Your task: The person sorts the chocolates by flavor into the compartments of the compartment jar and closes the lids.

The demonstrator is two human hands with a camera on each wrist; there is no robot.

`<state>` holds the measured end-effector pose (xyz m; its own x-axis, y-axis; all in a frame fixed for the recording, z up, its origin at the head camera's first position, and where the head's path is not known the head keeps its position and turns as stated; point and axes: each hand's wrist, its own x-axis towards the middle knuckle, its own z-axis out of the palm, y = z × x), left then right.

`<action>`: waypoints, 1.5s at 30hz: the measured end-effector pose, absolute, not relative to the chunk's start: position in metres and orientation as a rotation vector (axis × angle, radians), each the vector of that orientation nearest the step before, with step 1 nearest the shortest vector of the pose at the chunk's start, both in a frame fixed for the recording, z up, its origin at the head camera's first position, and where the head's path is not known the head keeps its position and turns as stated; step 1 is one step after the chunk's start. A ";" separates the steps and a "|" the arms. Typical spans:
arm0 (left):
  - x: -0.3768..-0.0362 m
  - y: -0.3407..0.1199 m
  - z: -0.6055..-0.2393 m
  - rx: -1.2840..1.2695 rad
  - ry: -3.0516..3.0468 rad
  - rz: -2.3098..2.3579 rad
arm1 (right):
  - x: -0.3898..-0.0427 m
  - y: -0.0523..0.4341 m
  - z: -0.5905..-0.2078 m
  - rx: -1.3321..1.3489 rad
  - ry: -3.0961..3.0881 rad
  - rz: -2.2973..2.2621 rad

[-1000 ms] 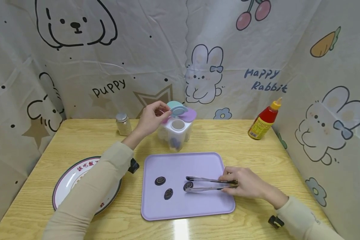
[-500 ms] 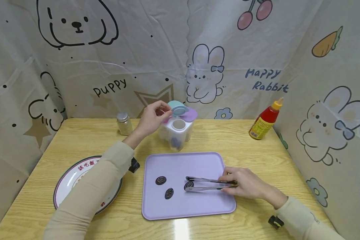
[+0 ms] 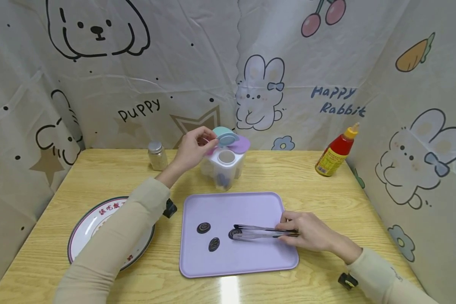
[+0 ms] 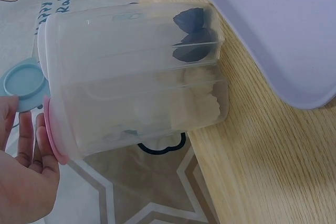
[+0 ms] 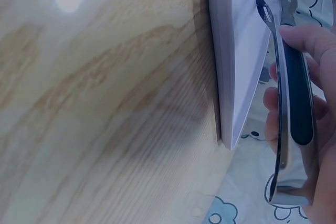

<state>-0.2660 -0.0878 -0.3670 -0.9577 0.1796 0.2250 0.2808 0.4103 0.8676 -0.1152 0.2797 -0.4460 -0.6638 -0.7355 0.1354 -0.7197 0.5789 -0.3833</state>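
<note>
My left hand [image 3: 206,142] reaches to the back of the table and pinches a flip lid on a clear compartment container [image 3: 224,168]; its teal lid [image 3: 225,136] stands raised. In the left wrist view my fingers [image 4: 32,153] lie against the pink lid [image 4: 52,136], and dark pieces [image 4: 191,31] sit in one compartment. My right hand [image 3: 287,232] grips metal tongs [image 3: 260,232] whose tips are squeezed on a dark swirl cookie [image 3: 233,233] on the purple tray [image 3: 251,264]. Two more cookies [image 3: 203,227] [image 3: 214,244] lie to its left.
A white plate [image 3: 87,230] lies at the front left, partly under my left sleeve. A small shaker jar [image 3: 157,156] stands at the back left, a red sauce bottle [image 3: 336,152] at the back right. Printed cloth walls close in three sides.
The tongs' arms, spread around the cookie before, have closed together on it. My left hand has stayed on the container's lid.
</note>
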 end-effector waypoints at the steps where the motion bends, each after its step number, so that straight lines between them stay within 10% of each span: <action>1: -0.266 -0.088 -0.367 -0.418 -2.556 -1.601 | -0.115 0.279 -0.446 -1.271 2.757 -0.646; 45: -0.265 -0.087 -0.365 -0.406 -2.562 -1.612 | -0.224 0.254 -0.343 -1.298 3.115 -0.658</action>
<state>-0.2647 -0.0875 -0.3654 -0.9609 0.1762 0.2134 0.2686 0.4086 0.8723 -0.2244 0.2543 -0.3434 -0.6775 -0.6131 0.4063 -0.7250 0.6497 -0.2286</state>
